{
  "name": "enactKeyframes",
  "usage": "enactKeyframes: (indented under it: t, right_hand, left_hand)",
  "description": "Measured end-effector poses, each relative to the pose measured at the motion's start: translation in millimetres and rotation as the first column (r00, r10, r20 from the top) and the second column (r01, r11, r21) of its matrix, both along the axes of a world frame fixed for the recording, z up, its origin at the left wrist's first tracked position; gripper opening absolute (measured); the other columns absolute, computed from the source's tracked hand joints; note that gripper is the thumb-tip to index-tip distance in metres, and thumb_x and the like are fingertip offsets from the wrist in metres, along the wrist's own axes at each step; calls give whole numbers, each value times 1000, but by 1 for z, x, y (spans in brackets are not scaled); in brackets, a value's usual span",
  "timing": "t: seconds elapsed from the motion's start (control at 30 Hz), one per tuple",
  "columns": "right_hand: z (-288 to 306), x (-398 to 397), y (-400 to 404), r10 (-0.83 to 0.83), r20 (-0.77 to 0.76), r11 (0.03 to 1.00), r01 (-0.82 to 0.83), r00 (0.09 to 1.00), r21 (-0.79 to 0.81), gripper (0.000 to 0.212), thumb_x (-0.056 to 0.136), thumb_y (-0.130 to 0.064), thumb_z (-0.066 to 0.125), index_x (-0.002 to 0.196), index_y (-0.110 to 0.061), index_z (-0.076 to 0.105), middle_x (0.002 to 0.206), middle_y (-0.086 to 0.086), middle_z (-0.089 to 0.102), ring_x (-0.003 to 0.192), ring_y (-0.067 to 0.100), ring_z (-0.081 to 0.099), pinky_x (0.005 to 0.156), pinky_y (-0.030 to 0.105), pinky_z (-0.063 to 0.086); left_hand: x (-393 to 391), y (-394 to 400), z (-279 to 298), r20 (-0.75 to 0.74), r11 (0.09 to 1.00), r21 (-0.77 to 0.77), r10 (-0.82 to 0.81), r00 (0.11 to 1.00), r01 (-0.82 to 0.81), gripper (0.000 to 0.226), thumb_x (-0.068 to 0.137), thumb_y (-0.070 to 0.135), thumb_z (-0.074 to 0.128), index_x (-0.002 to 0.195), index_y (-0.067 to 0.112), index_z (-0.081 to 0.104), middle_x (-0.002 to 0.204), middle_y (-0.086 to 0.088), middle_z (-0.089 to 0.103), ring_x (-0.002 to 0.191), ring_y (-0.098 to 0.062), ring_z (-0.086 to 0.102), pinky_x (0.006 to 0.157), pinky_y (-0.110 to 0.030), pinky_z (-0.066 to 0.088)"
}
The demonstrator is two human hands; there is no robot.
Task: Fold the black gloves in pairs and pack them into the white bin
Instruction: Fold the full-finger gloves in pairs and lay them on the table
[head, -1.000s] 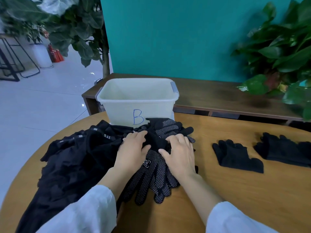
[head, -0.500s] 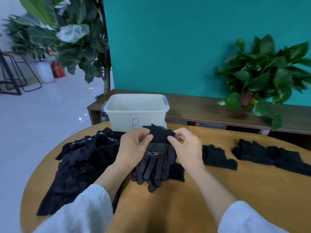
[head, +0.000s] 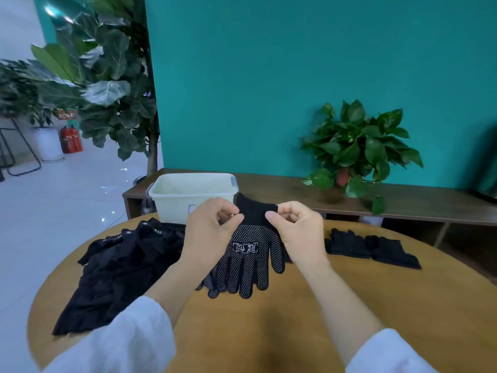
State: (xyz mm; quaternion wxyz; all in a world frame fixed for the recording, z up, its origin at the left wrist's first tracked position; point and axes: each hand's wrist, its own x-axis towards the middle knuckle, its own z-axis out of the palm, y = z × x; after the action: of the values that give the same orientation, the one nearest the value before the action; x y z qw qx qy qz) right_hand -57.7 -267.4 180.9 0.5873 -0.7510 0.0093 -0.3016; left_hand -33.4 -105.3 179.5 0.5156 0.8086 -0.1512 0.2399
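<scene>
A pair of black gloves with white grip dots point(head: 248, 261) hangs fingers-down in front of me, above the round wooden table point(head: 269, 332). My left hand point(head: 208, 232) pinches the left side of the cuff and my right hand point(head: 298, 230) pinches the right side. The white bin point(head: 188, 196) stands just behind the hands at the table's far edge; nothing shows inside it. A heap of black gloves and fabric point(head: 121, 265) lies to the left. Two folded black glove bundles point(head: 371, 249) lie on the right.
A low wooden bench point(head: 403, 203) runs behind the table with a potted green plant point(head: 357, 149) on it. A tall leafy plant point(head: 113, 84) stands at the left by the teal wall. The table's near part shows bare wood.
Both hands have lifted the dotted gloves off the pile and hold them up by the cuff, now hanging in the air. The view has tilted upward.
</scene>
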Motion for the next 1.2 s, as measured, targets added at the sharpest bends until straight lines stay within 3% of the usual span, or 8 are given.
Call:
enactKeyframes:
  t: [0.2,0.3,0.4,0.5,0.6,0.7,0.87,1.2]
  right_hand:
    - [6,-27,-3,57,72,992,-48,996,-121,11,84,-9,73,81,-19,73,76,-4,72,75,15,68,73,35,57]
    - [7,-36,-8,109,96,957,-78,989,-280,17,88,-1,65,95,-12,75,92,-5,72,89,7,65,84,26,53]
    - [9,-44,-15,167,145,924,-104,975,-368,22,87,4,63,92,-14,76,91,-4,70,89,8,64,82,23,51]
    - [9,-50,-24,151,106,943,-111,983,-315,17,84,-4,71,85,-21,74,87,-7,69,87,8,64,81,26,51]
    - [6,-50,-38,60,16,965,-54,998,-258,16,83,-15,76,94,-23,68,93,-11,68,91,4,62,84,25,50]
    - [5,-52,-52,107,-104,968,-128,989,-218,38,84,-20,75,118,-23,58,110,-13,63,105,0,57,84,13,44]
    - [1,-55,-65,311,-92,947,-317,946,-59,7,88,2,66,86,8,62,53,-14,57,48,-3,51,48,7,37]
    - [-13,-4,-95,188,-144,975,-202,972,-90,22,80,-4,77,67,-9,60,59,-8,55,54,5,48,54,18,42]
  left_hand:
    - [-31,-22,5,104,977,193,-117,988,96,20,95,19,60,108,26,73,102,14,62,104,-7,54,94,-26,41]
    - [-44,-30,8,4,973,48,-226,974,225,24,97,17,56,111,30,71,105,11,68,104,-10,60,95,-26,46]
    - [-49,-33,11,-49,959,-98,-271,961,266,20,94,22,63,87,40,70,86,11,73,88,-8,66,81,-23,52]
    - [-48,-34,12,-82,954,-152,-272,959,257,24,91,21,67,68,13,64,59,4,58,59,-10,52,62,-24,43]
    - [-44,-31,11,-142,920,-196,-368,919,338,36,90,31,66,82,-4,60,78,-28,59,70,-18,50,69,-36,43]
    - [-44,-30,9,-219,888,-194,-453,864,417,31,92,30,64,91,-1,65,86,-26,67,77,-26,62,78,-37,49]
    - [-42,-36,2,-249,892,-257,-433,866,372,14,92,6,65,83,13,73,79,0,76,75,-12,72,68,-22,56]
    - [20,-64,-15,-263,967,-69,-254,931,244,10,81,19,79,78,20,70,73,6,72,63,1,66,61,-13,52]
